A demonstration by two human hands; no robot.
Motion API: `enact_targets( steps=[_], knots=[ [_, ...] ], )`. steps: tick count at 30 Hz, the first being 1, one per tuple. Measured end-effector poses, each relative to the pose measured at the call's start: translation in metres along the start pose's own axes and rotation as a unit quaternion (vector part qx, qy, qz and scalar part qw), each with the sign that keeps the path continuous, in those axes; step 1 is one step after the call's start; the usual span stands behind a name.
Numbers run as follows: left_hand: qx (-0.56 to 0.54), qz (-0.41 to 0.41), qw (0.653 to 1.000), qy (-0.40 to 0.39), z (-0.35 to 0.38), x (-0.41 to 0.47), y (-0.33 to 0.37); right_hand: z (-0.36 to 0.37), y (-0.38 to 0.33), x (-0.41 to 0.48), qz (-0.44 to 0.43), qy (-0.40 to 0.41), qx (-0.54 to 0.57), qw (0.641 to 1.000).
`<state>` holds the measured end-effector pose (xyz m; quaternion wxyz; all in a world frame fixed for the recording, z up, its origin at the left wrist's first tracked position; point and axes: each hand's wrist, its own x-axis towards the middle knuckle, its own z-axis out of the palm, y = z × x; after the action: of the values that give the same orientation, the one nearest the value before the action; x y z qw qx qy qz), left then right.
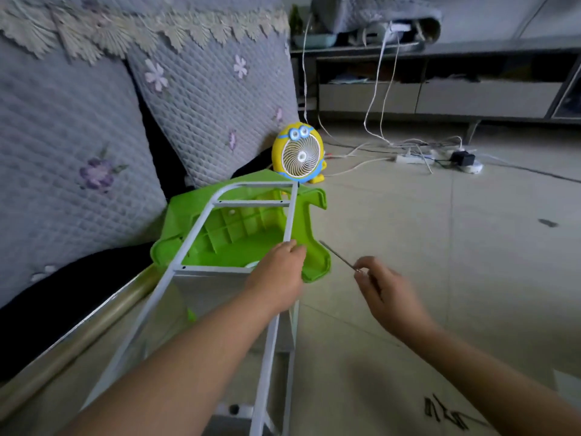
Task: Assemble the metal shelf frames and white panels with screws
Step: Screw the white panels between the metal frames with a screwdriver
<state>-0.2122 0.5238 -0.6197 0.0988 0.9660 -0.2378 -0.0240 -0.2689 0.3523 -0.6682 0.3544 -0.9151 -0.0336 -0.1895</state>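
The white tubular metal shelf frame [251,203] lies over an upturned green plastic stool [239,228] on the pale tiled floor [440,247], the left grip [276,275] curled round its right rail, the right grip [390,294] nearby pinching a thin metal rod [338,255].

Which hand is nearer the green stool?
Left. The left hand grips the metal frame over the green stool; the right hand, pinching a thin metal tool, is off to its right.
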Motion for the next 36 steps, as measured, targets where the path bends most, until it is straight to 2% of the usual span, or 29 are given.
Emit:
enact_targets(
  steps=[3,6,8,10,14,17,23,27,30,36],
  knots=[
    [-0.045,0.036,0.997,0.045,-0.008,-0.019,-0.018,0.002,-0.037,0.015,-0.008,-0.004,0.005,1.0],
    [-0.094,0.016,0.986,0.136,-0.013,-0.031,-0.044,0.0,-0.066,0.03,0.005,-0.028,0.008,1.0],
    [-0.091,-0.012,0.985,0.148,-0.013,-0.035,-0.065,-0.003,-0.082,0.037,-0.017,-0.045,0.007,0.999],
    [-0.073,-0.034,0.989,0.126,-0.011,-0.039,-0.085,-0.004,-0.093,0.042,-0.037,-0.06,0.026,0.997],
    [-0.072,-0.022,0.994,0.077,-0.005,-0.043,-0.102,-0.001,-0.107,0.048,-0.044,-0.085,0.074,0.993],
    [-0.058,-0.029,0.996,0.059,-0.006,-0.04,-0.107,0.001,-0.117,0.054,-0.056,-0.095,0.051,0.993],
    [0.071,-0.018,0.997,0.012,-0.018,-0.027,-0.099,-0.006,-0.129,0.067,-0.069,-0.087,0.029,0.993],
    [0.171,0.024,0.985,0.002,-0.019,-0.028,-0.086,-0.013,-0.133,0.076,-0.103,-0.091,-0.026,0.99],
    [0.187,0.037,0.982,0.003,-0.018,-0.029,-0.085,-0.013,-0.133,0.078,-0.124,-0.108,-0.061,0.984],
    [0.197,0.04,0.979,0.017,-0.014,-0.031,-0.087,-0.008,-0.132,0.08,-0.128,-0.095,-0.058,0.986]
  ],
)
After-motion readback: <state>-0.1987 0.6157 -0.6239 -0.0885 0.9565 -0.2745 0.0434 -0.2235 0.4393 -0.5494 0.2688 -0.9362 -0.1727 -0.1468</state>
